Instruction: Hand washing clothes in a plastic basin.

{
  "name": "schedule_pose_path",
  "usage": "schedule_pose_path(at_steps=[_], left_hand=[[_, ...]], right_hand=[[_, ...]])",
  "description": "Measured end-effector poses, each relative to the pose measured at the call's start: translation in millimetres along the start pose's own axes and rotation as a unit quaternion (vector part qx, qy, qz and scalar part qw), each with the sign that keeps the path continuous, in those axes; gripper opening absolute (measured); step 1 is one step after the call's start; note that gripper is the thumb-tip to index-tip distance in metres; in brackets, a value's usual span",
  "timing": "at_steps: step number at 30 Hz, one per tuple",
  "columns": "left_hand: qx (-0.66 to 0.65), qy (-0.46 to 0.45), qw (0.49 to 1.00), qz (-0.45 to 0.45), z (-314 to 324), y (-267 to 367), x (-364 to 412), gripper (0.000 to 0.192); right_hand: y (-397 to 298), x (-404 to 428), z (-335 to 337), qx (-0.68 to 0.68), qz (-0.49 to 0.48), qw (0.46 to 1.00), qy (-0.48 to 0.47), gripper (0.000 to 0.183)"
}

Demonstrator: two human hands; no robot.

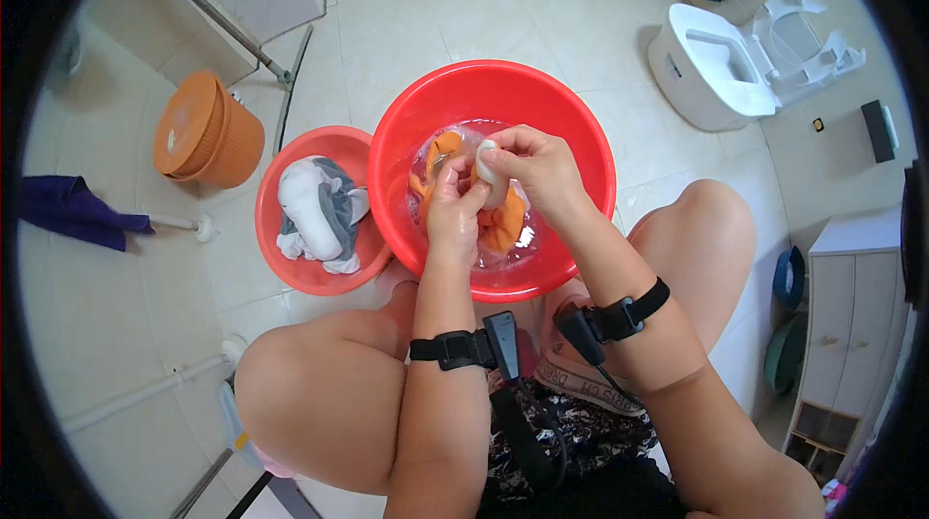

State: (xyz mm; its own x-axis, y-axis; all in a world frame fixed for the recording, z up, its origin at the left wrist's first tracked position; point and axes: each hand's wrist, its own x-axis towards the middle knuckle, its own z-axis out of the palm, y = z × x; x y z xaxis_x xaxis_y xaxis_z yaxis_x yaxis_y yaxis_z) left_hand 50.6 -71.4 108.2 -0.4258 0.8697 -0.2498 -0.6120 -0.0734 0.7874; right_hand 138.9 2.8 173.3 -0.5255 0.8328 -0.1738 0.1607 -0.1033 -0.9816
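A red plastic basin [501, 91] stands on the floor before me, with soapy water and orange cloth [504, 223] in it. Above the water, both hands meet at a pale, rounded piece [487, 158], perhaps a bar of soap or wet fabric; which one I cannot tell. My right hand [535, 167] pinches its upper end between thumb and fingers. Against its lower left side is my left hand [457, 211], thumb and fingers curled around it and orange cloth just behind. A smaller coral basin [272, 243] at the left holds white and grey cloth [319, 207].
An orange lidded bucket [236, 138] and a long-handled floor squeegee [218, 15] are at the left. A purple cloth [72, 211] hangs on a wall rail. A white toilet [707, 76] stands at the upper right, a cabinet [845, 323] at the lower right.
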Motion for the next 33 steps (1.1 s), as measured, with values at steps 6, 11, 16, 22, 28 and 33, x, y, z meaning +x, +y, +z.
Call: schedule_pose_path(at_steps=[6, 11, 16, 22, 28, 33], left_hand=[[0.004, -0.028, 1.000, 0.002, 2.2, -3.1, -0.6, 0.034], [0.060, 0.025, 0.998, -0.019, 2.1, -4.9, 14.0, 0.030], [0.185, 0.065, 0.978, -0.070, -2.8, -14.3, 37.2, 0.031], [0.074, 0.252, 0.959, -0.109, -30.6, -22.6, 42.0, 0.043], [-0.045, 0.286, 0.934, -0.210, -25.0, -38.1, 39.1, 0.039], [-0.102, 0.289, 0.886, -0.347, -39.7, -61.0, 41.2, 0.043]], right_hand=[[11.2, 4.8, -15.6, 0.054, 0.019, 0.998, -0.011, 0.022], [16.7, 19.2, -25.6, 0.165, 0.105, 0.979, -0.056, 0.030], [83.1, 48.7, -18.0, 0.131, 0.155, 0.978, -0.042, 0.037], [158.5, 83.0, -21.2, -0.041, 0.318, 0.941, 0.106, 0.037], [191.9, 101.8, 10.4, -0.388, 0.081, 0.917, -0.040, 0.071], [221.6, 99.3, 13.2, -0.213, 0.245, 0.939, -0.113, 0.063]])
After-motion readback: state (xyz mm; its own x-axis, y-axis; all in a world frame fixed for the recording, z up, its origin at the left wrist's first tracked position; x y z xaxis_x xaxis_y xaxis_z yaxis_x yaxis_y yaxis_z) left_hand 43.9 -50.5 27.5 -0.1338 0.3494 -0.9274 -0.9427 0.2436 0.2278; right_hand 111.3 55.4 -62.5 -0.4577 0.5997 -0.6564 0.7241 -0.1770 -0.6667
